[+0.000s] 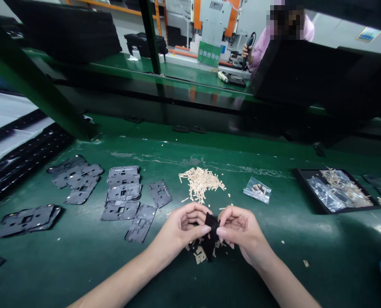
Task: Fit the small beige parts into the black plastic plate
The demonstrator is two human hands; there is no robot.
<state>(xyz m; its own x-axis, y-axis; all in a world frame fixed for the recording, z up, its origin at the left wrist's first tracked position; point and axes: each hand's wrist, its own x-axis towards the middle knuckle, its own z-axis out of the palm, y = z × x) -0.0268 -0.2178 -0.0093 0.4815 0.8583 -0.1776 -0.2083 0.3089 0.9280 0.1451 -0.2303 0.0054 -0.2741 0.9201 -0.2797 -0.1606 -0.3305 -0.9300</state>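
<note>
Between my two hands, near the front middle of the green workbench, is a thin black piece (211,239), tilted up on edge. My left hand (188,223) pinches it from the left, thumb in front. From the right, my right hand (239,229) pinches its edge between thumb and fingertips. Fingers partly hide the piece, and its exact kind is unclear. Beneath it lie beige scraps (200,255) and dark bits. Just beyond my hands sits a heap of small beige strips (201,182). A single flat black plastic plate (160,193) lies left of the heap.
Overlapping black plates (123,184) and more plates (28,220) lie to the left. A clear bag (257,191) of beige pieces and a black tray (327,210) with plastic bags are at right. A green post (39,81) slants at left. Across the bench, a person (257,51) holds a dark tool.
</note>
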